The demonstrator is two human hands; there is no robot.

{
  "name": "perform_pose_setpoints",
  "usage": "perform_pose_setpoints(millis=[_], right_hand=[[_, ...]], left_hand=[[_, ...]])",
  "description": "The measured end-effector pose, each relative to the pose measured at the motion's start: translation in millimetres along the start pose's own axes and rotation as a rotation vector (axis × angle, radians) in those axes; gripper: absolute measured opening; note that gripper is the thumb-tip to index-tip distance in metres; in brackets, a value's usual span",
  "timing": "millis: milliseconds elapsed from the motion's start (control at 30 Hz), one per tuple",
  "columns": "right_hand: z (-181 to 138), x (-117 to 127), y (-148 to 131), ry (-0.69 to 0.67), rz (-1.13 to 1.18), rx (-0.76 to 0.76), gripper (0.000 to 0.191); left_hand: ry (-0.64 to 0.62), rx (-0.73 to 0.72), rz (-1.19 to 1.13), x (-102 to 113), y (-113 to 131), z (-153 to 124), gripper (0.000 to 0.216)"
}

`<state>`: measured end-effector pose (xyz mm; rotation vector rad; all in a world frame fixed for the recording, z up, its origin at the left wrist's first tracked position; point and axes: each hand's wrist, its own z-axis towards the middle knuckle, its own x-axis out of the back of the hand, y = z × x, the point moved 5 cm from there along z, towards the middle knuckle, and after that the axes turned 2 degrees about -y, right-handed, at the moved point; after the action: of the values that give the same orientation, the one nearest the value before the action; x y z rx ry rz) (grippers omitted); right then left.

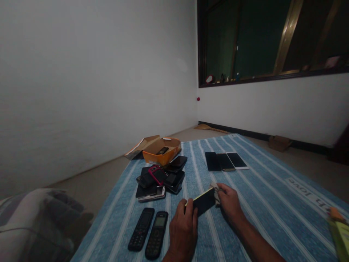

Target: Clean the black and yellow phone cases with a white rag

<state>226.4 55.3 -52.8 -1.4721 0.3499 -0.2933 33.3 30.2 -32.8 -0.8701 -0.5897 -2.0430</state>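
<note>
My left hand [183, 229] is closed around one end of a dark smartphone [204, 202] with a yellow-green edge, held tilted above the striped cloth. At the phone's far end, my right hand [229, 199] pinches a crumpled greyish cloth [216, 193] against it. Two black keypad phones, one [141, 229] beside another [157, 234], lie to the left of my left hand. Beyond them is a heap of old phones [160, 178], one with a pink frame [157, 174]. Three smartphones [225, 161] lie side by side farther back on the right.
An open orange box [155, 158] with a phone inside stands behind the heap. Blue striped cloth [196, 174] covers the table. A yellow-green object [339, 233] sits at the right edge, and fabric [32, 222] is at lower left. A broom [209, 127] lies by the wall.
</note>
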Motion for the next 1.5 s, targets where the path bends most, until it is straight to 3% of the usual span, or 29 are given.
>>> perform_pose_setpoints(millis=[200,433,700,967,1133,1300,1500], right_hand=[[1,3,0,0.009,-0.040,0.045,0.034],[2,3,8,-0.030,-0.090,0.000,0.035],[1,4,-12,0.047,-0.071,0.110,0.033],[2,1,1,-0.021,0.029,-0.070,0.035],[1,4,-13,0.037,-0.012,0.027,0.033],[4,3,0,-0.033,-0.036,-0.050,0.031],[2,5,-6,0.011,-0.043,-0.005,0.035]], left_hand=[[0.097,-0.045,-0.116,6,2,5,0.024],[0.102,-0.039,-0.157,5,1,4,0.022],[0.121,-0.053,-0.161,6,2,4,0.022],[0.124,-0.048,-0.156,10,3,6,0.021],[0.138,-0.045,-0.151,11,4,7,0.021],[0.130,-0.046,-0.160,11,4,7,0.021],[0.150,-0.061,-0.152,12,5,8,0.020]])
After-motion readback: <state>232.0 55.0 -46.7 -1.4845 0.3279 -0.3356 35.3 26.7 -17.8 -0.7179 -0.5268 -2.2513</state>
